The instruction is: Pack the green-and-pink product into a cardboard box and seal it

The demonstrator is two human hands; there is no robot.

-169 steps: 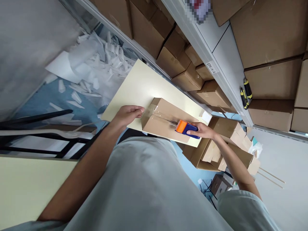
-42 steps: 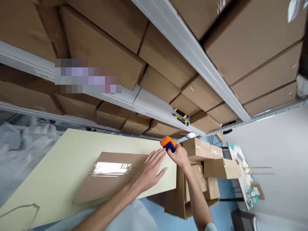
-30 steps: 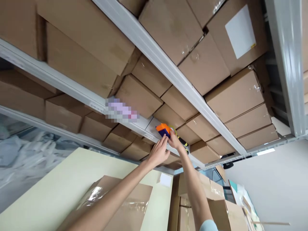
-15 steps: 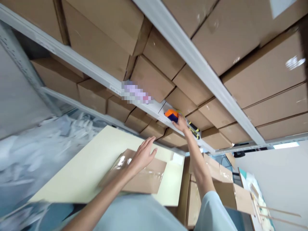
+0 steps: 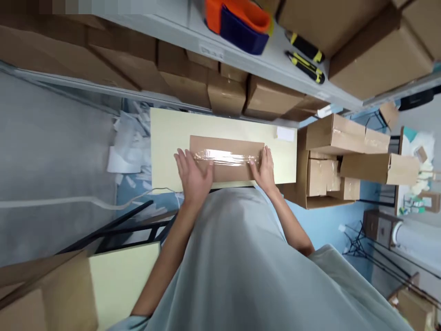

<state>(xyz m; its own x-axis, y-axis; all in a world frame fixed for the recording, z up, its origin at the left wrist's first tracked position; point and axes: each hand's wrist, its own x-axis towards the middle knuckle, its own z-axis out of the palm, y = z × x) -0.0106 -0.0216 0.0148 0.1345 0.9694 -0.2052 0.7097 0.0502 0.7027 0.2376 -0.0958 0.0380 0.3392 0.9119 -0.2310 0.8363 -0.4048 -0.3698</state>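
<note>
A taped cardboard box (image 5: 234,174) lies on the pale yellow tabletop (image 5: 165,133), with shiny clear tape running along its top. My left hand (image 5: 195,177) grips its left end, thumb over the top and fingers along the side. At the opposite end, my right hand (image 5: 265,171) holds the box the same way. Above on the shelf sits an orange and dark blue tape dispenser (image 5: 241,25), apart from both hands. Two black and yellow utility knives (image 5: 306,64) lie beside it.
A grey metal shelf edge (image 5: 220,54) crosses above the table, with cardboard boxes (image 5: 227,94) below it. To the right stands a large open carton (image 5: 302,184) holding smaller boxes. A small white paper (image 5: 285,134) lies at the table's back right. A white cable (image 5: 86,200) runs in from the left.
My right hand has left the tape dispenser on the shelf and come down to the box's right end. My left hand has moved from above the box to its left end. The view has tilted down.
</note>
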